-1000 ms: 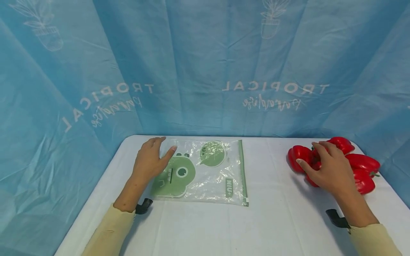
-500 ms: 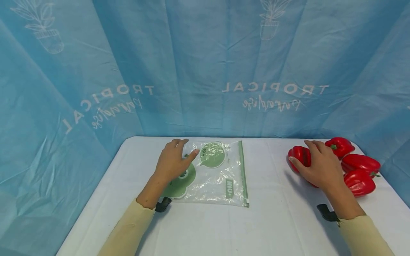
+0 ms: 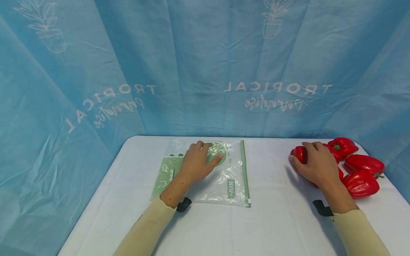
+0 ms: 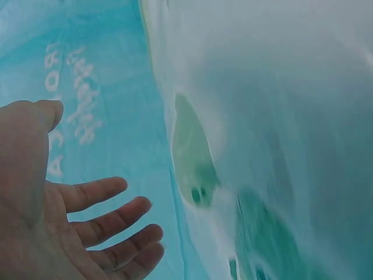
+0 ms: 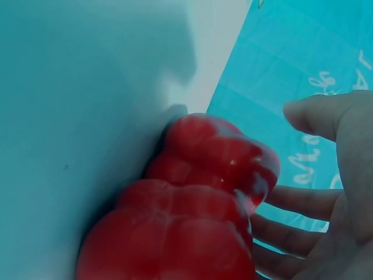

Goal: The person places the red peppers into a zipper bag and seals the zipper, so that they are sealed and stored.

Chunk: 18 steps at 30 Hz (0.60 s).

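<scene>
A clear zip bag [image 3: 221, 188] printed with green cartoon shapes lies flat on the white table. My left hand [image 3: 195, 161] hovers above the bag, its fingers spread and holding nothing; the left wrist view shows the gap between the fingers and the blurred plastic. On the right, my right hand [image 3: 317, 165] reaches over a group of red bell peppers. The leftmost bell pepper [image 3: 299, 153] shows between its thumb and fingers. Seen from the right wrist, the thumb [image 5: 309, 116] stands away from the peppers while the fingers extend behind a bell pepper [image 5: 215, 151].
More red bell peppers [image 3: 360, 185] lie close together near the right edge of the white table [image 3: 262, 227]. A blue curtain [image 3: 205, 71] with white lettering hangs behind the table and along both sides.
My left hand has moved right across the bag, from its left end toward the middle. My right hand has shifted slightly left over the leftmost pepper.
</scene>
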{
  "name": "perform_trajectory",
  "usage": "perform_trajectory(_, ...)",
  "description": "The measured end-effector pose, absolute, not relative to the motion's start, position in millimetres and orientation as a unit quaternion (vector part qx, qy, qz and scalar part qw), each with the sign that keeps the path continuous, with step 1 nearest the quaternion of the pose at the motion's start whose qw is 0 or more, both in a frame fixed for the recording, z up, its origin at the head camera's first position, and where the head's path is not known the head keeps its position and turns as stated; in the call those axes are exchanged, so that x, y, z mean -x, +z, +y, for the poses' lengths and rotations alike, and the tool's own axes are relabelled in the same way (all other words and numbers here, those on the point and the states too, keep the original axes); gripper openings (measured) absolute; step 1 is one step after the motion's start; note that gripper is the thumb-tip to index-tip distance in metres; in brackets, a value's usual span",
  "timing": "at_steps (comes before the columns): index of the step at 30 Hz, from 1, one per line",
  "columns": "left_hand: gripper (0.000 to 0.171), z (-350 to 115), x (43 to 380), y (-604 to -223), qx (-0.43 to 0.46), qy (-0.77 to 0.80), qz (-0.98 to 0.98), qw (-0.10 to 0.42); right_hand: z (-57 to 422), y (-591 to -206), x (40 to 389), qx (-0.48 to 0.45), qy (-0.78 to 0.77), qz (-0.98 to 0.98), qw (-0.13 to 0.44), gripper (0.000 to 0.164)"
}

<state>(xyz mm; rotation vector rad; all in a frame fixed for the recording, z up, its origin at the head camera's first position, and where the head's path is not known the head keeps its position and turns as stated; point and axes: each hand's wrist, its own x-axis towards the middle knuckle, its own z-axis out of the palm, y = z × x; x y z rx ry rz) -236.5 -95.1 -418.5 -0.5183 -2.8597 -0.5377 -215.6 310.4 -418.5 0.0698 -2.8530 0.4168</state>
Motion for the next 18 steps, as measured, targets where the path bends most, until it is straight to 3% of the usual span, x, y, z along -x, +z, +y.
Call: perform_trajectory(18, 0.059, -8, 222, -427, 0.208, -0.165, -0.962, 0.060, 300, -410, 218, -0.028, 0.156, -0.983, 0.096, 0.102)
